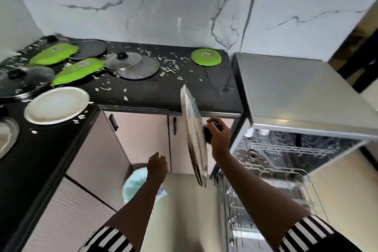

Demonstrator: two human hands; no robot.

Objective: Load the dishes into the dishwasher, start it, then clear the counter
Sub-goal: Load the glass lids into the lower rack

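My right hand (218, 132) grips the black knob of a glass pot lid (194, 137) and holds it on edge in the air, in front of the cabinet doors and left of the open dishwasher (302, 96). The dishwasher's lower rack (266, 192) is pulled out at the lower right. My left hand (157, 164) hangs over the floor with loosely curled fingers and holds nothing. On the black counter (155, 90) lie three green lids (206, 57), more glass lids (123, 60), a round mesh cover (141, 69) and a steel plate (57, 104).
White scraps litter the counter. A bin with a pale green liner (136, 184) stands on the floor below my left hand. A cable (246, 24) runs down the marble wall from a socket. Cabinet doors with dark handles (174, 126) face me under the counter.
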